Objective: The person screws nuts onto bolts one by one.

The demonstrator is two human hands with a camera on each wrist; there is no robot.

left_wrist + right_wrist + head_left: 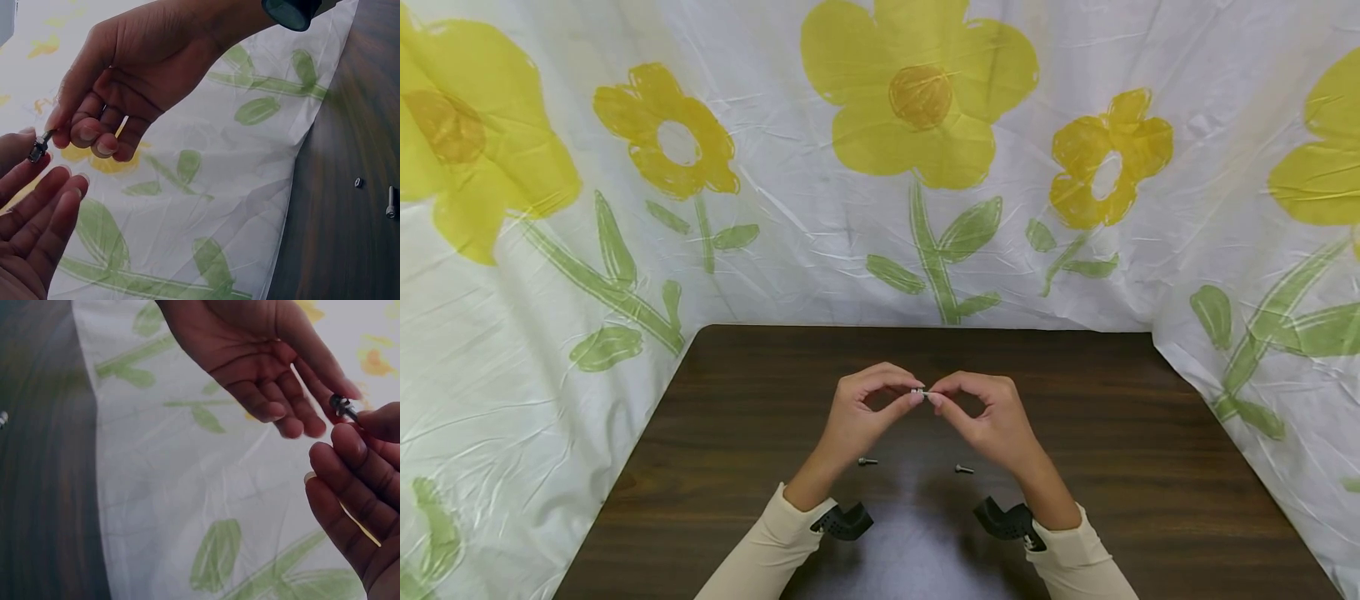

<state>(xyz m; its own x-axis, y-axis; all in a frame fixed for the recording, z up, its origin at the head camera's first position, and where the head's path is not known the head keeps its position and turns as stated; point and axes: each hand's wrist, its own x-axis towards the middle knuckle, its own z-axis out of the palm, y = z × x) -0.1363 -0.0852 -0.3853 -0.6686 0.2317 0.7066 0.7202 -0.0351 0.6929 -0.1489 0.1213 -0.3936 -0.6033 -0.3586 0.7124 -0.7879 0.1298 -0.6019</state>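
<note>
In the head view, a small metal bolt is held between both hands above the table. My left hand pinches its head end between thumb and fingertips. My right hand pinches the thin shank end with thumb and index finger. Up close in the right wrist view, the bolt shows a dark head with what looks like a nut around the shank just below it. The other fingers of both hands are loosely bent. Fingertips cover part of the shank.
Two more bolts lie on the dark wooden table: one bolt near my left wrist, another bolt near my right. A small nut shows in the left wrist view. A flowered white cloth hangs around the table.
</note>
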